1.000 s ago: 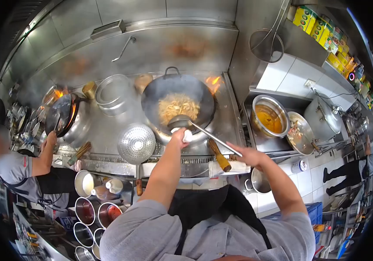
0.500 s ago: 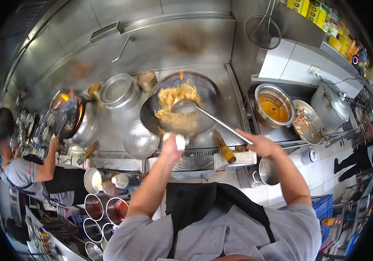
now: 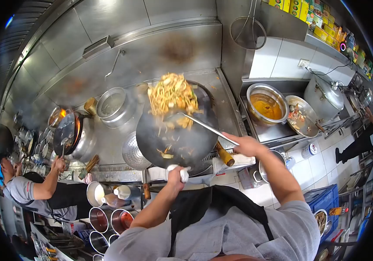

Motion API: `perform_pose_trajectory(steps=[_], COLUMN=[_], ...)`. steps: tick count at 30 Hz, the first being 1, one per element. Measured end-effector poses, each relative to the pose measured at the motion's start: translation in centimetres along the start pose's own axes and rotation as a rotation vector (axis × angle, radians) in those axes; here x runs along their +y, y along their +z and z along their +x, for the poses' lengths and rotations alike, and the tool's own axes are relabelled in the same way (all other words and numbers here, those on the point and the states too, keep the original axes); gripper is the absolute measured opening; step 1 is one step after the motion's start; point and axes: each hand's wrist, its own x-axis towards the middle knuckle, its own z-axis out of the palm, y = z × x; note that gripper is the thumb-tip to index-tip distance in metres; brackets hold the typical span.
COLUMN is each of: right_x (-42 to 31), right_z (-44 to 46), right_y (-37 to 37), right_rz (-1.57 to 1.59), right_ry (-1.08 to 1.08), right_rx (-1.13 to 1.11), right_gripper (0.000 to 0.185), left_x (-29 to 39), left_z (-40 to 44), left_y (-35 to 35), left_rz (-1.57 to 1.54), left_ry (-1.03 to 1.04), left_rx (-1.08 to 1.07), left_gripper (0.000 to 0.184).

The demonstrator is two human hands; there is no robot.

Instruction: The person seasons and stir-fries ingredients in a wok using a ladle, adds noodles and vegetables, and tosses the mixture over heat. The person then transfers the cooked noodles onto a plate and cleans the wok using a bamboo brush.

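My left hand (image 3: 176, 177) is closed around a white cloth (image 3: 184, 175) at the near rim of a dark wok (image 3: 186, 147). Held by its long metal handle, a ladle (image 3: 211, 128) runs from my right hand (image 3: 247, 146) to the middle of the wok, its bowl partly covered by food. A clump of noodles (image 3: 172, 93) is in the air over the wok's far side, with loose bits falling below it. A few scraps lie on the wok's near wall. The wok is tilted, its inside facing me.
Left of the wok are a perforated strainer (image 3: 134, 151) and a metal pot (image 3: 116, 106). A wooden-handled brush (image 3: 225, 155) lies at the right. Further right stand a bowl of orange sauce (image 3: 267, 106) and a lidded pot (image 3: 325, 98). A co-worker (image 3: 43, 187) handles a flaming wok at left.
The wok has tipped toward me and the noodles have risen into a clump at its far side. My left hand has moved down and slightly right; the ladle stays in my right hand.
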Motion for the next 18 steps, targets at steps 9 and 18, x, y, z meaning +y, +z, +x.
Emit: perform_pose_trajectory(steps=[9, 18], right_x=[1.3, -1.8], right_z=[4.6, -3.3], right_y=[2.8, 4.3], right_rz=[-0.021, -0.064], right_ry=[0.205, 0.304], right_rx=[-0.131, -0.006], right_gripper=[0.086, 0.074], left_x=[4.6, 6.5], left_z=[7.9, 10.3], left_y=[5.9, 5.9], left_rz=[0.115, 0.058], left_ry=[0.092, 0.129], left_rx=[-0.109, -0.098], left_gripper=[0.017, 0.026])
